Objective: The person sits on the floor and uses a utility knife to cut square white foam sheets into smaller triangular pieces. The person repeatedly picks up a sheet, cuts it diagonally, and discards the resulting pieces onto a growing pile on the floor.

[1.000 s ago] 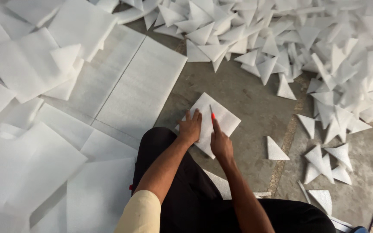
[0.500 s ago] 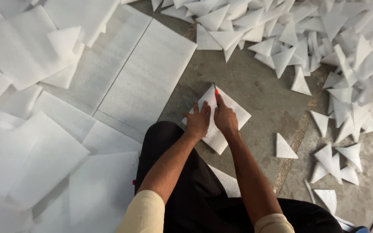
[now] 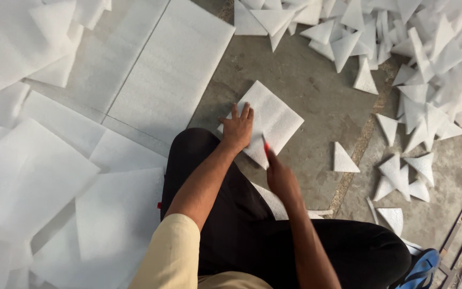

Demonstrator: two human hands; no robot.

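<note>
A white square foam sheet lies on the concrete floor just in front of my knee. My left hand presses flat on its left part, fingers spread. My right hand is at the sheet's near edge, closed around a small red-handled blade whose tip touches the foam. Black trousers cover my bent legs below the hands.
Large white foam sheets cover the floor on the left. A heap of cut foam triangles fills the top right, with loose triangles nearer. A blue sandal and a metal frame sit at bottom right.
My right hand has drawn back toward me along the sheet with the red blade. My left hand stays pressed on the foam. The view has shifted slightly.
</note>
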